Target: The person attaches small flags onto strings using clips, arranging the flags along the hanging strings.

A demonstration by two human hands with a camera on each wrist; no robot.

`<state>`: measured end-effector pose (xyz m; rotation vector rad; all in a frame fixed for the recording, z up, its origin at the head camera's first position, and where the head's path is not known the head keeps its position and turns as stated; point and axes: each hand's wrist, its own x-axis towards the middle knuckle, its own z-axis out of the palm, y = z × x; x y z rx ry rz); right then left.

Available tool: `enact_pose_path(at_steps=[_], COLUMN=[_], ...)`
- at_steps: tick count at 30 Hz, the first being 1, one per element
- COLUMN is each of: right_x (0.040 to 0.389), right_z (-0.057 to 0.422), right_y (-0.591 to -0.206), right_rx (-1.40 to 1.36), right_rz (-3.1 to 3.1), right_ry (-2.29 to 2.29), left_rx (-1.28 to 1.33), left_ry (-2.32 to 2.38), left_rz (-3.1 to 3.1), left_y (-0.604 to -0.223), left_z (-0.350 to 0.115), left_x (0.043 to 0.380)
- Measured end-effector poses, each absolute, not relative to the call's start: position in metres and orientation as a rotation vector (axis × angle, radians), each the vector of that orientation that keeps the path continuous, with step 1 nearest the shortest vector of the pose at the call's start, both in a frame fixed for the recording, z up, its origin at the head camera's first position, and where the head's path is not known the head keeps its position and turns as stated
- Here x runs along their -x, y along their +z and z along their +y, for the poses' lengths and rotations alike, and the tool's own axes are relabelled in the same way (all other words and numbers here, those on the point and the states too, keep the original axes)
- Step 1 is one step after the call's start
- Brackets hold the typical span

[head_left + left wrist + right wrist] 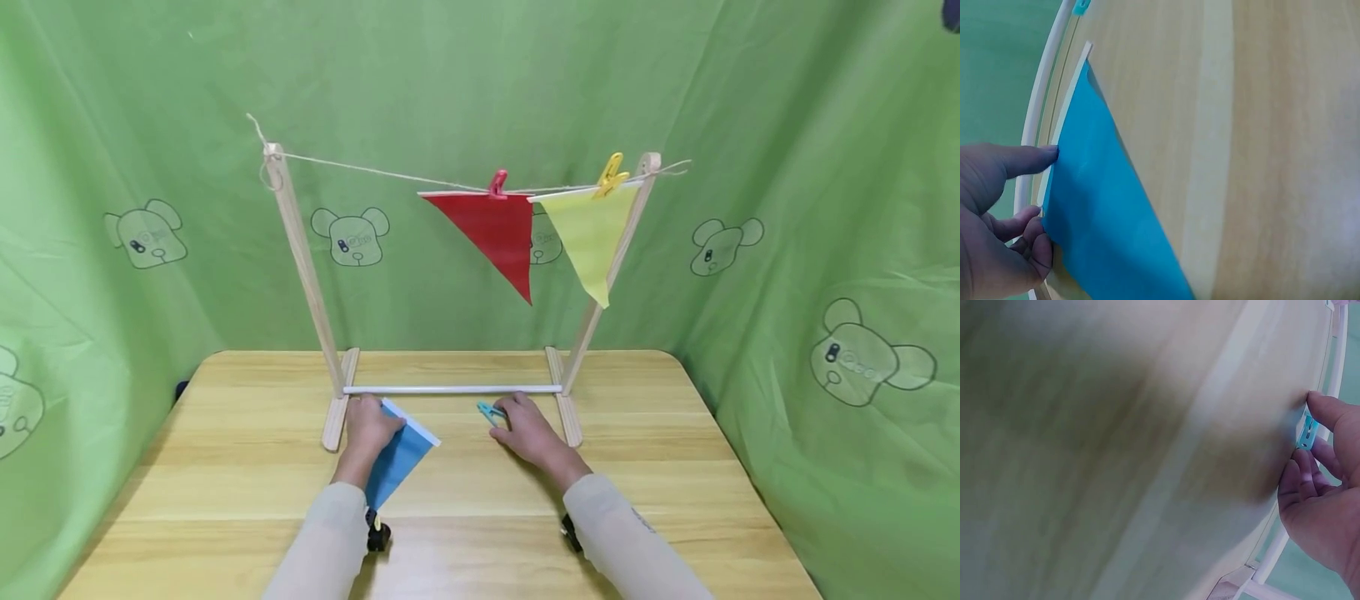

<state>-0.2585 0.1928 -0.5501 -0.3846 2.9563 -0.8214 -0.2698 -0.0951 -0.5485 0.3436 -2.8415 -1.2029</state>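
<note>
My left hand (pixel 369 429) pinches a blue triangular flag (pixel 401 462) by its white top strip, thumb in front; the other fingers are partly hidden. In the left wrist view the flag (pixel 1104 200) slants down over the wooden table. My right hand (pixel 528 429) holds a small turquoise clothespin (pixel 491 410) by thumb and fingers, low at the tabletop. The right wrist view has this clothespin (pixel 1307 432) between thumb and fingertips. Above, a red flag (pixel 498 233) hangs by a red clothespin (pixel 498 183), beside a pale yellow flag (pixel 592 229) with yellow clothespins (pixel 611 177).
A string (pixel 360 168) runs between two wooden posts, the left post (pixel 303 258) and the right post (pixel 592 329). A white rod (pixel 450 389) joins their feet just beyond both hands. Green cloth (pixel 450 67) surrounds the wooden table (pixel 480 500).
</note>
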Motion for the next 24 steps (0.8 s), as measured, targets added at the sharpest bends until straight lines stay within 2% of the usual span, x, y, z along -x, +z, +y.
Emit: enact_pose_path(at_steps=[24], right_x=[0.263], right_z=[0.192], right_y=[-0.553], right_rx=[0.362], right_rz=[2.968], right_ry=[-0.824], left_rx=[-0.374], left_ry=[-1.128], left_rz=[-2.879], left_y=[-0.556], left_z=[-0.093], left_x=[0.282])
